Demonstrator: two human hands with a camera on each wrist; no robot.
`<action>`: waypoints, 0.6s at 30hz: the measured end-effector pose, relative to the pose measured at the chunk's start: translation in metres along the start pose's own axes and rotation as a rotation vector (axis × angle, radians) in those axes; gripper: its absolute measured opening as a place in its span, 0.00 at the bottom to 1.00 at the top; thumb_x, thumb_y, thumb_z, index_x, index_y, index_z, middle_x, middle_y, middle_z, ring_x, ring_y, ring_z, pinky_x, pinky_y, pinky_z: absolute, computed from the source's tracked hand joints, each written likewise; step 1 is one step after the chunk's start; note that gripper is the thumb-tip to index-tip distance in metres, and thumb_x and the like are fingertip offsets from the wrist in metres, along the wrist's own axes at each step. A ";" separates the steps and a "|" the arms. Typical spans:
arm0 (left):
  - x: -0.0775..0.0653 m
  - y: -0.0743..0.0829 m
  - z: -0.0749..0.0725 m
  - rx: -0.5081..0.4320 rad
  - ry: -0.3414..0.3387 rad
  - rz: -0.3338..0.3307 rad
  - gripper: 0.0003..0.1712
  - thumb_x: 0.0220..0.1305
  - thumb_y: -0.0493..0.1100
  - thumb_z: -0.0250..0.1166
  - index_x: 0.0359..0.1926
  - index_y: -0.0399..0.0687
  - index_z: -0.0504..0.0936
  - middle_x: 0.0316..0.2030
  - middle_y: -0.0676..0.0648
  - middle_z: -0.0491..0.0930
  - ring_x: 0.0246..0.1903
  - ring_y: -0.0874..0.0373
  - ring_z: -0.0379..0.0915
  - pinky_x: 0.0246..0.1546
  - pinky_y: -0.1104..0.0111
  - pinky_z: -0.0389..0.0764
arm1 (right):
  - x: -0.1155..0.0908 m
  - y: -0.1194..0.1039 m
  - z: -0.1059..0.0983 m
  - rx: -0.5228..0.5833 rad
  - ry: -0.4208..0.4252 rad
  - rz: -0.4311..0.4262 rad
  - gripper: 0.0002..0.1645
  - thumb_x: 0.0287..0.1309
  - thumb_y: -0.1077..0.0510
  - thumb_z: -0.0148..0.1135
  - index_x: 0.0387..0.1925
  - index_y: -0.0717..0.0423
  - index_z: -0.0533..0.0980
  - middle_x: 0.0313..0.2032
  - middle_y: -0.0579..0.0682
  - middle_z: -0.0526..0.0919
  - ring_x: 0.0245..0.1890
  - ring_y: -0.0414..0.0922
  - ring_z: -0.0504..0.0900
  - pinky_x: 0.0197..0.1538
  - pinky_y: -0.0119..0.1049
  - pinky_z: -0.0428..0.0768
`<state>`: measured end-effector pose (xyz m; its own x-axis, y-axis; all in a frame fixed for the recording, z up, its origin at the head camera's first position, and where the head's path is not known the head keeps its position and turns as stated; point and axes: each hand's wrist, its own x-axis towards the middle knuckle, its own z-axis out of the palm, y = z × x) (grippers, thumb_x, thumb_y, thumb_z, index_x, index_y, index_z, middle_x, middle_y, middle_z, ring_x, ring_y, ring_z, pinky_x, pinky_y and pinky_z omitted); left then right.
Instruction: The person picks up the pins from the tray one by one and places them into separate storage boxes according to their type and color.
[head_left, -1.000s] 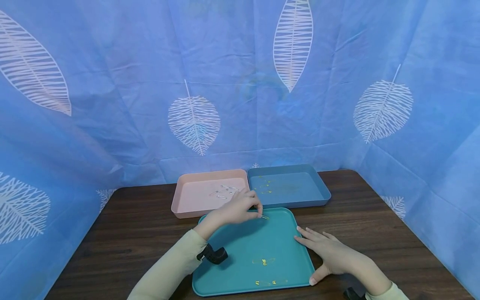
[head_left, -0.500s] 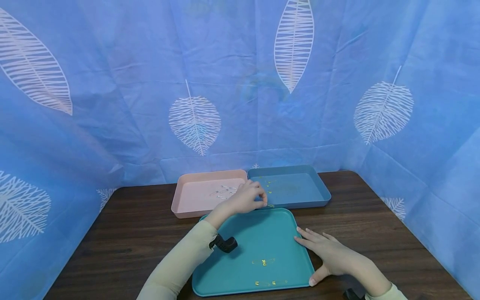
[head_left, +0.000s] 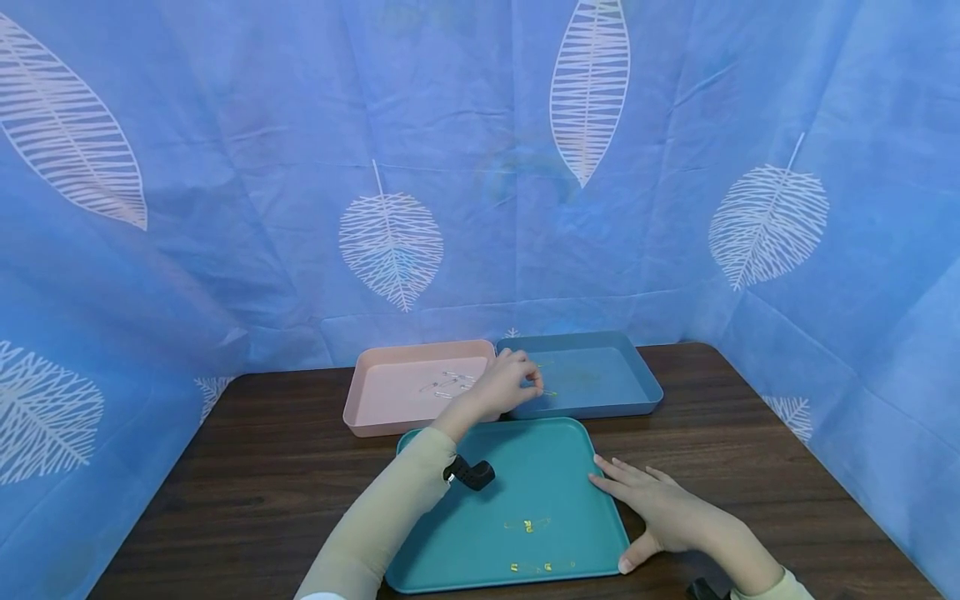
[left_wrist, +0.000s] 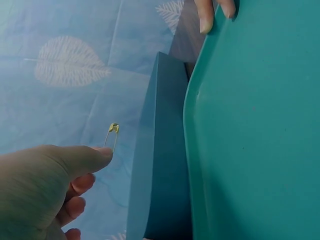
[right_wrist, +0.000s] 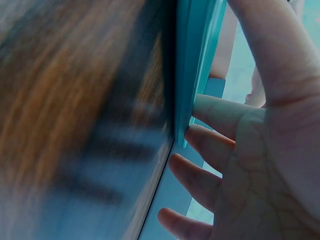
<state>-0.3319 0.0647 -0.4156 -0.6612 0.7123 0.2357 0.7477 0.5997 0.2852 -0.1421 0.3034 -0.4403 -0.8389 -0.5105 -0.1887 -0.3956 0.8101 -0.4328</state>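
Observation:
My left hand (head_left: 502,386) pinches a gold safety pin (left_wrist: 113,136) between thumb and fingers, over the left part of the blue tray (head_left: 607,379). In the left wrist view the pin's clasp end points up, clear of the thumb tip. My right hand (head_left: 667,504) lies with straight, spread fingers along the right edge of the teal tray (head_left: 487,533), fingertips at its rim. Several gold safety pins (head_left: 528,526) lie on the teal tray near its front. Silver safety pins (head_left: 453,383) lie in the pink tray (head_left: 375,400). My left hand hides part of the blue tray's contents.
The pink and blue trays stand side by side behind the teal one on a dark wooden table (head_left: 262,467). A blue cloth (head_left: 480,167) with white leaf prints hangs around the table's back and sides.
My left hand has moved away from me and slightly right, carrying the gold safety pin from above the teal tray to above the blue tray. My right hand stays in place.

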 end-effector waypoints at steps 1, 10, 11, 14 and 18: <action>0.002 0.000 0.001 0.009 0.003 -0.005 0.06 0.67 0.50 0.63 0.34 0.60 0.84 0.40 0.55 0.75 0.38 0.59 0.59 0.43 0.66 0.60 | 0.000 0.000 0.000 -0.001 0.001 -0.001 0.66 0.36 0.27 0.69 0.72 0.56 0.59 0.74 0.64 0.53 0.70 0.69 0.55 0.61 0.75 0.56; 0.017 0.001 0.012 0.037 0.043 -0.057 0.07 0.69 0.49 0.61 0.34 0.60 0.85 0.40 0.54 0.76 0.38 0.58 0.61 0.42 0.66 0.62 | 0.000 -0.001 0.000 0.000 0.004 0.006 0.66 0.36 0.27 0.69 0.72 0.57 0.60 0.74 0.64 0.53 0.70 0.69 0.55 0.61 0.75 0.55; 0.018 0.001 0.013 0.040 0.048 -0.062 0.07 0.68 0.49 0.61 0.34 0.60 0.85 0.40 0.54 0.76 0.37 0.58 0.60 0.41 0.66 0.62 | 0.000 -0.001 0.000 0.001 0.004 0.006 0.66 0.36 0.27 0.69 0.72 0.57 0.60 0.74 0.64 0.53 0.70 0.69 0.56 0.61 0.75 0.55; 0.023 0.001 0.015 0.055 0.058 -0.080 0.07 0.68 0.50 0.62 0.33 0.61 0.84 0.40 0.55 0.76 0.37 0.58 0.60 0.38 0.66 0.60 | 0.000 -0.002 0.000 0.002 0.002 0.008 0.66 0.36 0.27 0.69 0.72 0.57 0.60 0.74 0.64 0.53 0.70 0.69 0.56 0.61 0.74 0.55; 0.030 0.002 0.018 0.089 0.068 -0.100 0.08 0.69 0.51 0.61 0.33 0.63 0.84 0.38 0.55 0.75 0.36 0.58 0.61 0.36 0.67 0.59 | 0.000 -0.002 -0.001 -0.001 0.001 0.012 0.66 0.35 0.27 0.69 0.72 0.57 0.60 0.74 0.63 0.54 0.70 0.69 0.56 0.61 0.74 0.56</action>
<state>-0.3494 0.0938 -0.4245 -0.7333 0.6227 0.2731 0.6782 0.6986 0.2279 -0.1413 0.3018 -0.4388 -0.8439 -0.5005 -0.1933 -0.3859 0.8165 -0.4294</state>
